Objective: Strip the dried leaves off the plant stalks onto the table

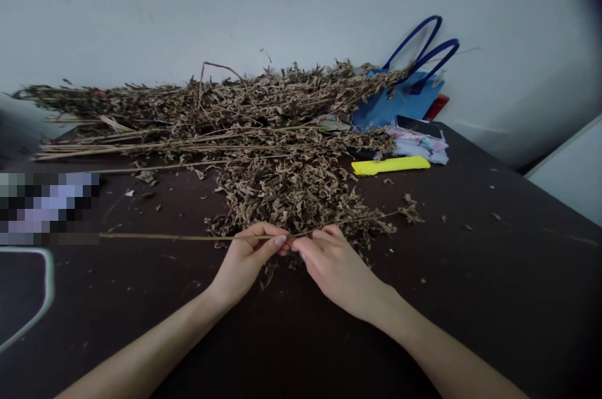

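A long thin dried stem (164, 237) lies horizontally just above the dark table (470, 273); its left half is bare and its right end still carries dry leaves. My left hand (249, 258) pinches the stem near the middle. My right hand (329, 261) pinches it right beside the left, fingertips almost touching. Just behind both hands sits a heap of loose dried leaves (291, 189).
A large pile of dried leafy stalks (211, 104) runs along the wall at the back, with bare stems (117, 148) at its left. A yellow flat object (390, 165), folded cloth (418, 143) and a blue bag (404, 98) sit at the back right. Crumbs dot the table.
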